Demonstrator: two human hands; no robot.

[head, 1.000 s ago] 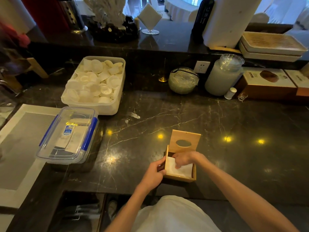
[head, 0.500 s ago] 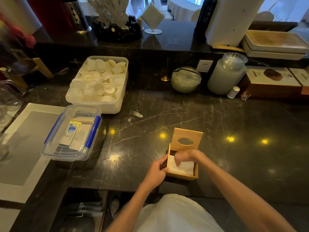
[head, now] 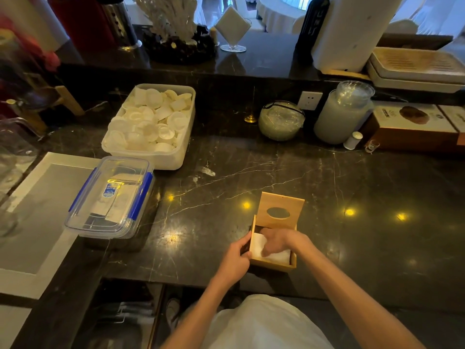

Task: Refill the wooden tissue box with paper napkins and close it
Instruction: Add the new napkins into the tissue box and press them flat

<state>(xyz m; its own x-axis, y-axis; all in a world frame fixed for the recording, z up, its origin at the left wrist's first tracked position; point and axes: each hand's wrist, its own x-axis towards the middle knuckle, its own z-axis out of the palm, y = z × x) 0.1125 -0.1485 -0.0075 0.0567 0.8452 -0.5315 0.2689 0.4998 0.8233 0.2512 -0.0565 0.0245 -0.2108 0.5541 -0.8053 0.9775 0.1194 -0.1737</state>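
A person's left hand [head: 235,263] grips the left wall of the wooden tissue box [head: 273,264], which sits near the front edge of the dark marble surface [head: 352,185]. The thumb is at the rim and the fingers are curled against the outer side. The right hand [head: 276,241] reaches down into the open box from the right, its fingers bent onto the white paper napkins [head: 280,256] inside. Whether those fingers press the stack or pinch a sheet cannot be told. The napkins lie directly under the right fingers and just right of the left thumb, with the box wall between thumb and paper. The box's lid [head: 280,210], pierced by an oval slot, stands upright just beyond the right knuckles, at the far wall of the box. Well to the left of the left fingers and farther back sits a closed clear container [head: 110,197] with blue clips. Behind it is a white tub [head: 153,122] heaped with small white round pieces. Far beyond both hands, against the raised back ledge, stand a round glass bowl [head: 281,120] and a tall covered jar [head: 343,112], with a brown carton [head: 412,124] to their right. A white garment [head: 261,323] shows at the bottom edge, between the two forearms.
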